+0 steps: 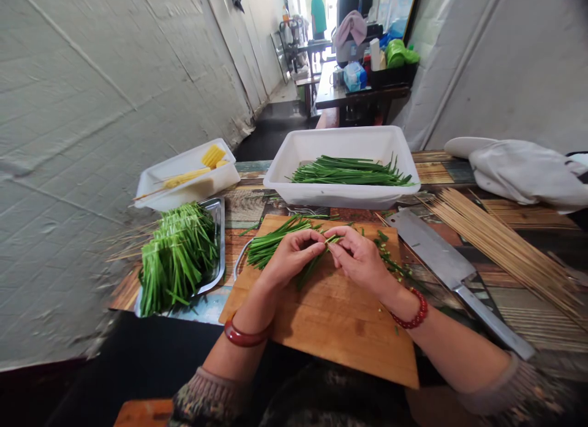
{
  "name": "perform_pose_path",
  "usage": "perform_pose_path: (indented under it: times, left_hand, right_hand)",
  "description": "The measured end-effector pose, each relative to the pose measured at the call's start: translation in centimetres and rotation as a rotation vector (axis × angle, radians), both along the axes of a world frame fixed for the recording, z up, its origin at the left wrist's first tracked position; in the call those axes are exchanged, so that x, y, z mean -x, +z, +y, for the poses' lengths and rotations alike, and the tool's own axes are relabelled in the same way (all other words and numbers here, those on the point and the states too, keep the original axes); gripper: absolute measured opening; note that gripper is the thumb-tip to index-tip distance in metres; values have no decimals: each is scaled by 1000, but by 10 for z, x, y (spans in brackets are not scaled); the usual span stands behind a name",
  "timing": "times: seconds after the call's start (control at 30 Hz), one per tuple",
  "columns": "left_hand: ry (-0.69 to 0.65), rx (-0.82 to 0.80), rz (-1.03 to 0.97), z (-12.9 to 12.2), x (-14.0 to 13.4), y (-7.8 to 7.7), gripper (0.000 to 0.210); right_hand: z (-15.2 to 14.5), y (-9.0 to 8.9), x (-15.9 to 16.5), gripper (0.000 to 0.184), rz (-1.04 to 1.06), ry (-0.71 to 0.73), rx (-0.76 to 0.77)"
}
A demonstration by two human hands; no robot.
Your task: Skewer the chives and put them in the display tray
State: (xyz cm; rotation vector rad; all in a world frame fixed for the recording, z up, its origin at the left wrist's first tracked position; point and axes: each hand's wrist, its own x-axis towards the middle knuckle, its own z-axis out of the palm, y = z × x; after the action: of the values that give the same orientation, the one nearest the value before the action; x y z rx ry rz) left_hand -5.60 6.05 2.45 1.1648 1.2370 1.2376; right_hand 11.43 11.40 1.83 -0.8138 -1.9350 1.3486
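Patchwork wood grain covers the surface [243, 203], where a few slender green stalks [334, 239] sit just above a tan rectangular wooden cutting board [321, 317], pinched by the nearly closed fingertips of the left hand [296, 250] and right hand [361, 255], seemingly for fine control. Beside them, a pile of long green leaves [269, 244] lies on the board, probably for easy reach, with a white rectangular plastic tub [340, 196] behind. Farther out, a silver metal tray [222, 246] apparently keeps skewered green bundles [177, 249] apart, while a broad steel cleaver [432, 246] lies at right, handle toward the person, presumably handy.
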Motion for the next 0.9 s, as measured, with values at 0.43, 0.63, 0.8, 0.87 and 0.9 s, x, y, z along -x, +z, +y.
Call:
perform_pose_path:
  times: [0.43, 0.63, 0.8, 0.87, 0.9]
  left_hand:
    - [-142, 89, 40, -5, -1, 10, 35]
    - [102, 59, 19, 0, 13, -2, 35]
    - [307, -56, 249, 4, 28, -11, 23]
    - [266, -120, 433, 3, 30, -13, 16]
    - [224, -143, 522, 3, 31, -14, 14]
  right_hand:
    - [-3, 0, 3, 11, 19, 11, 86]
    - [4, 6, -6, 19, -50, 104, 215]
    - [14, 5, -14, 22, -180, 182, 308]
    - [15, 5, -14, 26, -216, 175, 316]
    - [15, 6, -14, 28, -230, 172, 316]
